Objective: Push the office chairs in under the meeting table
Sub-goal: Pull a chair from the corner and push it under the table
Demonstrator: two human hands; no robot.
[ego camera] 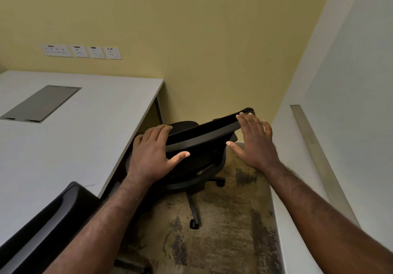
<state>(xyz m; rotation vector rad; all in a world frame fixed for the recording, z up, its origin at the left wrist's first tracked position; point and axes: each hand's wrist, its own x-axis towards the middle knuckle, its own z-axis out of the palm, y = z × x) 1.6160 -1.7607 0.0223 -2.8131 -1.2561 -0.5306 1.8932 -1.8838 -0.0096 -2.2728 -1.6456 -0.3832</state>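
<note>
A black office chair (197,146) stands at the far right corner of the white meeting table (63,141), its seat partly under the tabletop and its backrest turned toward me. My left hand (153,154) grips the left end of the backrest's top edge, thumb wrapped underneath. My right hand (253,141) is spread wide, fingertips resting on the right end of the backrest's top, thumb apart. A second black chair's backrest (49,220) sits at the lower left against the table's near edge.
A grey cable hatch (42,103) is set into the tabletop. The yellow wall (212,50) with several sockets (83,51) is close behind the chair. A white wall with a ledge (297,220) runs along the right. Patterned carpet (223,220) lies between table and wall.
</note>
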